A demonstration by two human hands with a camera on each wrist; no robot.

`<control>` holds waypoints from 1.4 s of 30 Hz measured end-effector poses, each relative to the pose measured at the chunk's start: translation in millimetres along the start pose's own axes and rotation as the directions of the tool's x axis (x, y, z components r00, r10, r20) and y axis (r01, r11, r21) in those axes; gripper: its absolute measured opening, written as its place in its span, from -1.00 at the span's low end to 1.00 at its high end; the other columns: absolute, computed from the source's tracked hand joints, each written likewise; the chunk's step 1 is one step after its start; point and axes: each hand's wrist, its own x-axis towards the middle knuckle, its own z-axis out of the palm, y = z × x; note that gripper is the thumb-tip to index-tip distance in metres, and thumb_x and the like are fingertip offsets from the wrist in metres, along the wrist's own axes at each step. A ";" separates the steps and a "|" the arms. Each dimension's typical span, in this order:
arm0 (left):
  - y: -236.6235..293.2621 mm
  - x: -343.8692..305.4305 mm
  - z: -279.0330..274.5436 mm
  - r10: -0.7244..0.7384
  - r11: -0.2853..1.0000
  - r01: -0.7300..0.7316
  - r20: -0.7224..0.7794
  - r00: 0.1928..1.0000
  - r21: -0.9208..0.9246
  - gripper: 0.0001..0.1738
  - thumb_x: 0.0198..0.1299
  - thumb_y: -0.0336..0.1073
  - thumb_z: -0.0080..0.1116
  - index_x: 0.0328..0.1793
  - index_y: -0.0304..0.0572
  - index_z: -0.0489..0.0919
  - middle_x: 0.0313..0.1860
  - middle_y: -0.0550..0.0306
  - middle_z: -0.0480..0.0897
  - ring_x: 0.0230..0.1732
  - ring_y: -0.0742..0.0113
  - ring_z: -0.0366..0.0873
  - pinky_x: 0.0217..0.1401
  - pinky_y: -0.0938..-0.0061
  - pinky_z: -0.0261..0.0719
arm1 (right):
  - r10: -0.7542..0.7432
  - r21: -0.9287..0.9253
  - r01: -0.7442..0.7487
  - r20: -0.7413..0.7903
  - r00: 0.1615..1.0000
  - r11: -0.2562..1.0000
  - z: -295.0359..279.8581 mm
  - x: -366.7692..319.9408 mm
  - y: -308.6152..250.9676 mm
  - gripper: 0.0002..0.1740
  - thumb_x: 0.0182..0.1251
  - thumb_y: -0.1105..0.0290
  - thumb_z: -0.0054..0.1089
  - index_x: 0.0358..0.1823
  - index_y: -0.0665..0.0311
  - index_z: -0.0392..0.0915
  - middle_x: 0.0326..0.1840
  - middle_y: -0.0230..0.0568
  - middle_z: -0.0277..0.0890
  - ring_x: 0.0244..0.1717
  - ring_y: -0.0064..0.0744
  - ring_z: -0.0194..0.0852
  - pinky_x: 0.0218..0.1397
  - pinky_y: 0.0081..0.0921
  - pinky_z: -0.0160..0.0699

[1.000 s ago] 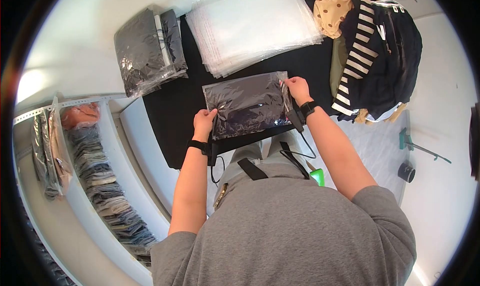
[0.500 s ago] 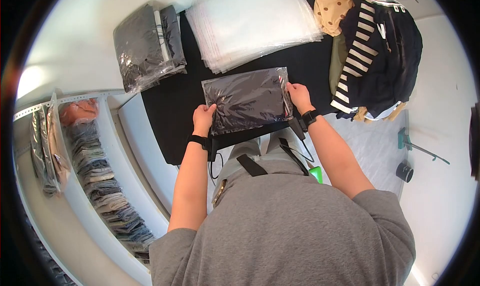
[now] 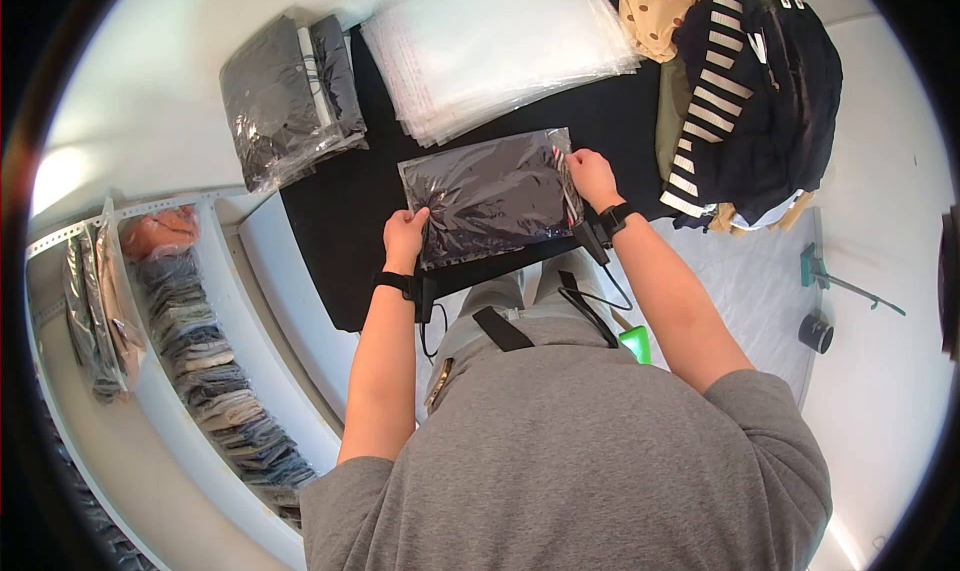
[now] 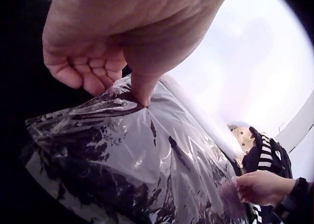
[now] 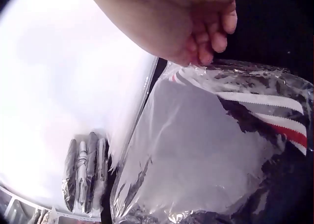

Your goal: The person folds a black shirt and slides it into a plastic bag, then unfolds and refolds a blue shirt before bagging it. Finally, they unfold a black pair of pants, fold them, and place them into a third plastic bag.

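A dark folded garment in a clear plastic bag (image 3: pixel 495 196) lies between the two hands at the near side of the black table. My left hand (image 3: pixel 404 241) pinches its left edge; in the left wrist view the thumb of that hand (image 4: pixel 122 42) presses on the crinkled plastic, fingers curled beneath. At the opposite edge my right hand (image 3: pixel 593 179) pinches the bag near its upper right corner. White and red stripes of the garment (image 5: pixel 289 133) show through the plastic in the right wrist view, beside the right hand (image 5: pixel 196 27).
A stack of clear bags (image 3: pixel 500 46) lies behind the garment on the black table (image 3: pixel 330 231). Bagged dark clothes (image 3: pixel 280 96) stand back left. Loose clothes (image 3: pixel 780 101) are heaped on the right. A shelf of packed clothes (image 3: pixel 215 361) runs along the left.
The bagged garment and both hands have moved slightly away from the body since the first frame. Both hands keep their hold at its two sides, and its plastic now shows more creases by the left hand.
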 end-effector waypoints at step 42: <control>12.9 -10.6 -1.6 0.045 0.999 -0.045 -0.070 0.997 -0.002 -0.48 0.06 0.02 0.27 -0.28 -0.44 0.58 -0.36 -0.15 0.64 -0.27 -0.01 0.60 -0.17 0.27 0.49 | 0.176 0.059 -0.176 -0.006 0.984 0.983 2.4 -69.8 7.8 -0.53 0.26 0.01 0.06 -0.31 0.39 0.44 -0.38 0.09 0.55 -0.20 0.00 0.59 -0.17 -0.16 0.52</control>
